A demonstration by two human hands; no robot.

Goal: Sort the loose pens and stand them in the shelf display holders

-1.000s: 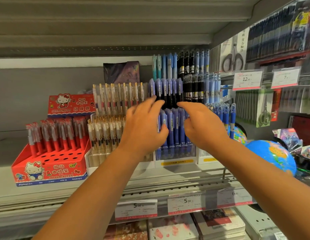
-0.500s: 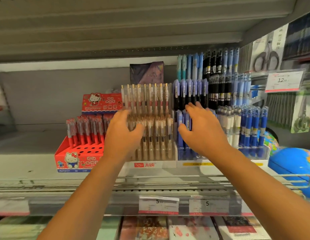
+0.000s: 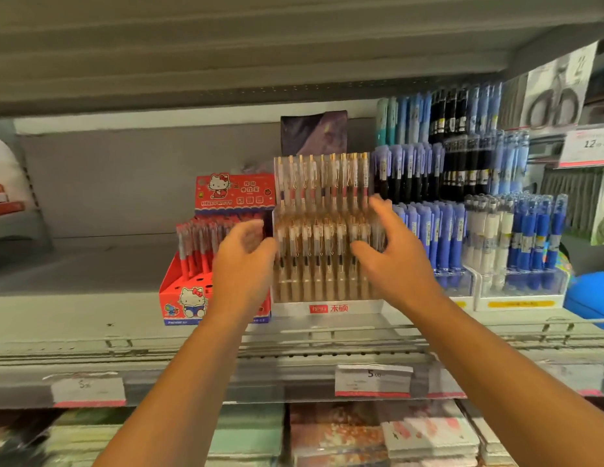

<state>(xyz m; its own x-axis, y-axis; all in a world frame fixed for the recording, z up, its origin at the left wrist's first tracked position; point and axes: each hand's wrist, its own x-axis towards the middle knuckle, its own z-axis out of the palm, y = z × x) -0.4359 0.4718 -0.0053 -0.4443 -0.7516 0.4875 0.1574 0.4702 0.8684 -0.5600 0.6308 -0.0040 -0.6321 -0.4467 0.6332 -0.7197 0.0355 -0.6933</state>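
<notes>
1. Head view, stock: clear gold-clipped pens (image 3: pixel 322 193) stand in two tiers in the clear display holder (image 3: pixel 327 308). It sits on the shelf (image 3: pixel 91 335) between the red cartoon-cat box (image 3: pixel 179 298) and the blue pens (image 3: pixel 435 237).
2. Left hand (image 3: pixel 241 264): at the holder's left edge. The grip is loose, with lightly curved fingers (image 3: pixel 250 230) and no pen in it. Motion blur hides whether it touches the holder.
3. Right hand (image 3: pixel 398 264): at the holder's right edge, thumb across the lower tier. The grip is wide and spread, with nothing held.
4. Change: a second ago both hands worked the blue pens; now both flank the clear holder.
5. Reading: the blue section looks finished, and the clear tiers are probably next for straightening. No loose pen is visible.
</notes>
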